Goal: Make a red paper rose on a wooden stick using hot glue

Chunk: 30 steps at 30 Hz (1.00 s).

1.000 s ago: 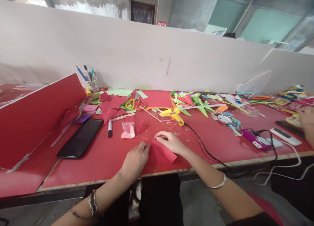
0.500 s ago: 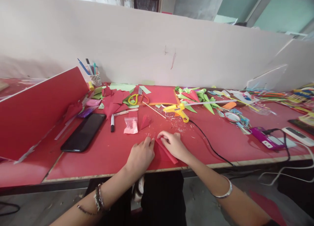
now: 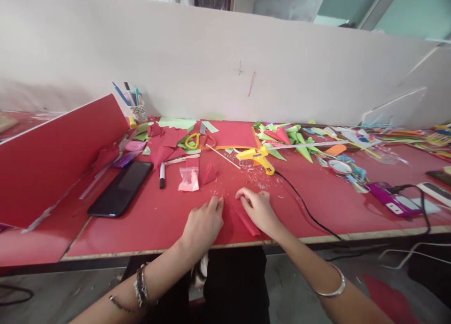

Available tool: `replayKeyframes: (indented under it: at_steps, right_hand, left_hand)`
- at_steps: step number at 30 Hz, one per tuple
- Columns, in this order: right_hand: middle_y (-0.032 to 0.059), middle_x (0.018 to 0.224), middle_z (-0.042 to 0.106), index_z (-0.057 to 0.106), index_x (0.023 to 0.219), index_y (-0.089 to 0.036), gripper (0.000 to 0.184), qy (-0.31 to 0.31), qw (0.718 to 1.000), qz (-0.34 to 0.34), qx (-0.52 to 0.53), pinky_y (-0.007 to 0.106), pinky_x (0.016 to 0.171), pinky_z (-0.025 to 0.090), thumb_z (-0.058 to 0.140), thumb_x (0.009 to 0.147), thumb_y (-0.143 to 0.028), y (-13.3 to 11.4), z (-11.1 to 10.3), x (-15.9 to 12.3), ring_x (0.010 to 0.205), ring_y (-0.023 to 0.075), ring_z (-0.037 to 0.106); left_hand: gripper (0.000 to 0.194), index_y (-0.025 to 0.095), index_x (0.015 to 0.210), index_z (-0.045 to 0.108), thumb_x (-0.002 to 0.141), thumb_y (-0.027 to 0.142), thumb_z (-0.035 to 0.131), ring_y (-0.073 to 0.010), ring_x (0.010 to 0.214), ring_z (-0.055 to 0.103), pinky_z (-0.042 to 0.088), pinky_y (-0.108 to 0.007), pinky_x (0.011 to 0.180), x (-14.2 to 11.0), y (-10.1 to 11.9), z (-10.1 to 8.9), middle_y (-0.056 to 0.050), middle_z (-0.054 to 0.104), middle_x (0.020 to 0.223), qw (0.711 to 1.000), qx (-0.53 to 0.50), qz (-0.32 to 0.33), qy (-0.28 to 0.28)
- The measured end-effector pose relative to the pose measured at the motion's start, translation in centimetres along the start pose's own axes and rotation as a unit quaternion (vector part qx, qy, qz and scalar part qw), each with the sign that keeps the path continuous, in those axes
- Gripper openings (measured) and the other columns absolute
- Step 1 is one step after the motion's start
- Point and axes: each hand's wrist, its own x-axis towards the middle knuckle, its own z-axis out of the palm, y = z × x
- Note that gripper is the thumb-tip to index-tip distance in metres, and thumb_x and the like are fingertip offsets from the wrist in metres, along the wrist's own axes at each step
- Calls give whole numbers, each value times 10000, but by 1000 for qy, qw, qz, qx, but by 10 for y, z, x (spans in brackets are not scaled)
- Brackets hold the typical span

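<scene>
A piece of red paper (image 3: 243, 218), partly rolled, lies on the red table (image 3: 158, 220) near its front edge. My left hand (image 3: 204, 223) rests on the paper's left side with fingers together, pressing it down. My right hand (image 3: 259, 209) has its fingers curled over the paper's upper right edge, gripping the rolled part. A yellow glue gun (image 3: 256, 157) with a black cord lies just beyond my hands. A small red paper cone (image 3: 208, 174) and a pink plastic bag (image 3: 188, 179) sit to the upper left of my hands.
A black phone (image 3: 121, 189) and a marker (image 3: 162, 174) lie to the left. A red board (image 3: 52, 159) leans at far left, a pen cup (image 3: 136, 109) behind it. Scissors (image 3: 197, 141), paper scraps, green and red cones (image 3: 285, 138) and a purple device (image 3: 391, 201) crowd the back and right.
Both hands have rolled the red paper tighter, so less of it shows between them. The view has shifted a little to the left.
</scene>
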Motion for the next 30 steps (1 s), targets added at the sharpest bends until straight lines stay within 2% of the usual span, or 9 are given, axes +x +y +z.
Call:
replayKeyframes:
  at_steps: [5, 9, 12, 20, 25, 30]
  right_hand:
    - [-77, 513, 478, 529, 903, -222, 150, 7, 1000, 19, 20, 317, 758, 304, 414, 810, -244, 2, -6, -1, 491, 101, 473]
    - [-66, 568, 516, 462, 1060, -232, 315, -32, 995, 36, 88, 326, 745, 350, 479, 769, -353, 0, -15, -6, 556, 130, 522]
    - [-52, 621, 571, 432, 1106, -245, 346, -63, 991, 40, 109, 372, 794, 346, 471, 772, -326, 0, -20, -13, 654, 156, 573]
    - [-36, 652, 622, 372, 1167, -237, 361, -47, 995, 39, 78, 428, 908, 246, 414, 808, -242, 2, -16, -24, 741, 167, 582]
    - [-64, 556, 559, 347, 1200, -211, 375, -32, 999, 3, 36, 410, 905, 238, 383, 826, -211, 6, -15, -27, 603, 137, 548]
    - [-58, 576, 553, 368, 1193, -206, 363, -10, 1000, -14, 18, 392, 890, 258, 385, 831, -208, 11, -16, -30, 597, 129, 548]
  left_hand:
    - [390, 149, 1181, 451, 808, 89, 354, -192, 722, 599, 495, -292, 560, -4, 3, -1, -93, 542, 951, 1000, 3, 13, 9]
    - [357, 238, 1145, 464, 843, 102, 328, -151, 664, 589, 477, -262, 545, -7, 3, -6, -55, 534, 980, 998, -22, 53, -6]
    - [327, 252, 1122, 483, 856, 131, 337, -147, 712, 581, 468, -237, 561, -8, -1, -7, -45, 531, 983, 995, -46, 89, -16]
    - [432, 293, 1239, 386, 839, 131, 375, -153, 766, 569, 479, -268, 646, -8, -6, -6, -46, 502, 1018, 989, -24, 144, -18]
    - [501, 331, 1271, 327, 819, 129, 406, -147, 701, 576, 478, -281, 618, -7, -5, -5, -54, 485, 1045, 988, -1, 153, -34]
    - [566, 389, 1296, 258, 813, 151, 433, -172, 768, 577, 464, -309, 657, -7, -3, -8, -74, 452, 1111, 984, 6, 169, -52]
